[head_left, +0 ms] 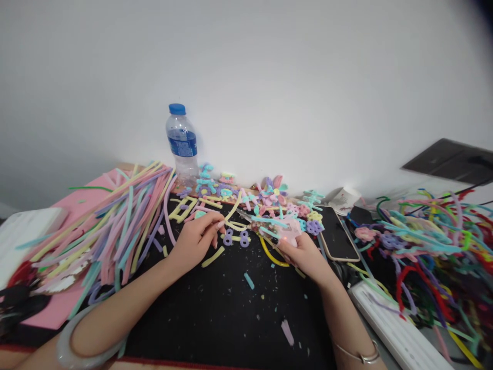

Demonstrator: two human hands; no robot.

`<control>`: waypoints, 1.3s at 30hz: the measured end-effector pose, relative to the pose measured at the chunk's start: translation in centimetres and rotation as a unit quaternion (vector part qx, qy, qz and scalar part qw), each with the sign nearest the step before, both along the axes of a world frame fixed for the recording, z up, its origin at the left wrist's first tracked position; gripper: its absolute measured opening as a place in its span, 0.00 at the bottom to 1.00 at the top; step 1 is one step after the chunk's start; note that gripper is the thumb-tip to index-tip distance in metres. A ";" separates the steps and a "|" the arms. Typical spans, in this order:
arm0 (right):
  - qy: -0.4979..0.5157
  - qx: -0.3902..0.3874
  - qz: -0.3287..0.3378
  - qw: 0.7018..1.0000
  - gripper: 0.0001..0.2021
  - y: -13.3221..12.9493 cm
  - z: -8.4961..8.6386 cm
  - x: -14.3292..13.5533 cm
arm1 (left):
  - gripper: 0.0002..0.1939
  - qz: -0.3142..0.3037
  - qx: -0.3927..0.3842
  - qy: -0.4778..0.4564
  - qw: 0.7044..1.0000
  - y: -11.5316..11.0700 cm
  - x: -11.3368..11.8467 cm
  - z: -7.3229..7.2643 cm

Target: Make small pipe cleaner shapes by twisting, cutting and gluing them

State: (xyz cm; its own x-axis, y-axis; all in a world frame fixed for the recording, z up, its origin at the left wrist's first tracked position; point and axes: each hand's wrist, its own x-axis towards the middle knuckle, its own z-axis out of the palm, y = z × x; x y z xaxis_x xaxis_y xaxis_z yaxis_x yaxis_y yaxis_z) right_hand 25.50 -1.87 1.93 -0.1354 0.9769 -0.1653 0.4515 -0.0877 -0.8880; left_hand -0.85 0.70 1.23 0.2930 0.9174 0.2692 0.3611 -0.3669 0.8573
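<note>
My left hand (202, 234) is closed in a pinch on a pale yellow pipe cleaner (233, 206), whose free end rises above the fingertips. My right hand (304, 257) grips a pair of scissors with a pinkish handle (290, 231). Their blades (245, 216) point left, close to the yellow strip; whether they touch it is unclear. Just below lies a piece with purple loops (244, 239) at its ends. A bent yellow frame shape (183, 209) is behind my left hand. Short cut bits, including a teal one (249, 280), are scattered over the black mat (215, 318).
Loose pastel pipe cleaners (131, 221) are heaped at left. A water bottle (182, 144) stands against the wall. Finished pipe-cleaner flowers (275, 190) line the back. At right are a phone (339, 234), a white power strip (396, 329) and a tangled colourful pile (427, 246).
</note>
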 end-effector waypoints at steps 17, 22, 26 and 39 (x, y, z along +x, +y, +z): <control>-0.009 -0.001 -0.013 1.000 0.15 0.0 0.0 -0.1 | 0.09 -0.002 0.003 0.005 1.000 0.0 -0.1 0.1; -0.019 0.008 -0.016 1.000 0.16 0.0 -0.1 -0.1 | 0.09 -0.002 0.003 0.001 1.000 -0.1 -0.1 0.0; -0.032 0.016 -0.022 0.999 0.17 0.1 0.3 -0.3 | 0.09 0.000 0.000 -0.002 1.000 -0.1 0.0 0.0; -0.246 0.285 -0.172 0.910 0.23 1.2 -0.9 1.0 | 0.07 -0.008 -0.115 -0.136 0.984 -0.3 0.5 0.2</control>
